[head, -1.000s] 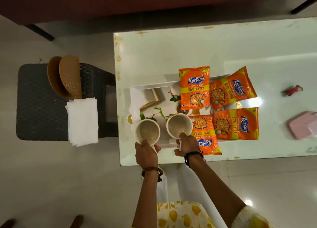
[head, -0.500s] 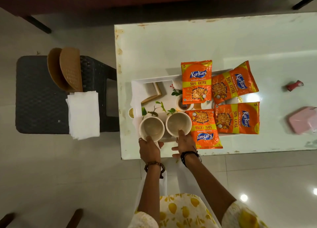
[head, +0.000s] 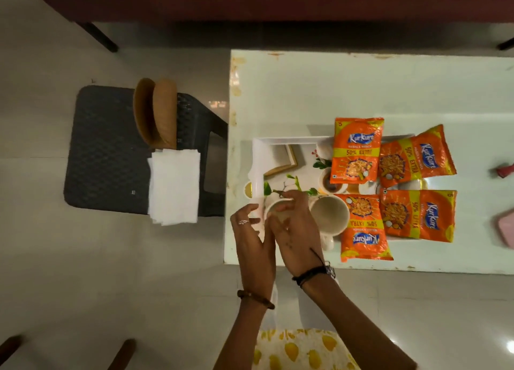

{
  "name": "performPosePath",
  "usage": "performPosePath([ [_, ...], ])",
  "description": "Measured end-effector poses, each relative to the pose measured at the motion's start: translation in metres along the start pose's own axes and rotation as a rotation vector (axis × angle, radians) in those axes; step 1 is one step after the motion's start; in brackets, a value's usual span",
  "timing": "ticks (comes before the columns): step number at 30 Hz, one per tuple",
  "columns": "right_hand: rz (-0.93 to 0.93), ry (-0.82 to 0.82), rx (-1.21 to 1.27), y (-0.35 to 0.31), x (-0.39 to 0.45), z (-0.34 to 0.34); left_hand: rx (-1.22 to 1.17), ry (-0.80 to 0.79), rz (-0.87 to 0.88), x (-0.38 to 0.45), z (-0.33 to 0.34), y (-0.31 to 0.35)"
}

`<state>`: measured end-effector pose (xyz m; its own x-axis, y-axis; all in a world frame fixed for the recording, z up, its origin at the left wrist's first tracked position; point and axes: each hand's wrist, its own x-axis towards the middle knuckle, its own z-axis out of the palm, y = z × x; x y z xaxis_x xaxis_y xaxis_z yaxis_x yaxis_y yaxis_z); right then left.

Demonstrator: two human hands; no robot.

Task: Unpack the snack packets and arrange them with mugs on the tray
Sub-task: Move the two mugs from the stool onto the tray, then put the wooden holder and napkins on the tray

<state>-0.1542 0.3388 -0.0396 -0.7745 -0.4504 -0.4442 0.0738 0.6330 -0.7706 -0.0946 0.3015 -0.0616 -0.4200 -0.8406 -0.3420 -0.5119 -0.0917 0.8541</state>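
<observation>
Head view: white table [head: 306, 91] is carrying the tray [head: 278, 141], which is holding four orange snack packets [head: 356, 150] and two mugs. Right mug [head: 329, 215] is standing free. Left hand [head: 254, 247] and right hand [head: 296, 239], fingers spread, are overlapping the left mug [head: 274, 204]; grip unclear.

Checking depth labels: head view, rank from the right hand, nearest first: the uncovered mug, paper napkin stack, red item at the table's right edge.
1. Uncovered mug: just right of the right hand, on the tray.
2. Paper napkin stack: off to the left, on the dark stool.
3. Red item: far right, on the table.
</observation>
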Motion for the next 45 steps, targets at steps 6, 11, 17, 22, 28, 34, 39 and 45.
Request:
performPosePath([
  [6,-0.219,-0.113,-0.005,-0.065,0.078,0.068,0.004,0.234,0.123,0.09,-0.058,-0.004],
  [11,-0.256,-0.21,-0.05,-0.102,0.142,0.125,0.179,0.327,0.094,0.187,-0.097,-0.015],
  [17,-0.191,-0.212,-0.107,-0.115,0.191,0.163,0.258,0.027,0.058,0.257,-0.1,-0.017],
  [22,-0.205,-0.203,-0.024,-0.12,0.199,0.163,0.334,0.069,0.094,0.274,-0.095,-0.01],
  [28,-0.291,-0.111,0.138,-0.127,0.191,0.133,0.278,0.079,0.219,0.262,-0.092,0.018],
  [34,-0.426,0.096,-0.039,-0.101,0.181,0.017,0.321,-0.348,0.409,0.226,-0.074,0.066],
  [39,-0.521,-0.039,-0.479,-0.061,0.155,-0.089,0.492,-0.629,0.631,0.189,-0.029,0.085],
  [45,-0.417,-0.117,-0.674,-0.004,0.132,-0.15,0.566,-0.892,0.732,0.165,0.029,0.079],
])
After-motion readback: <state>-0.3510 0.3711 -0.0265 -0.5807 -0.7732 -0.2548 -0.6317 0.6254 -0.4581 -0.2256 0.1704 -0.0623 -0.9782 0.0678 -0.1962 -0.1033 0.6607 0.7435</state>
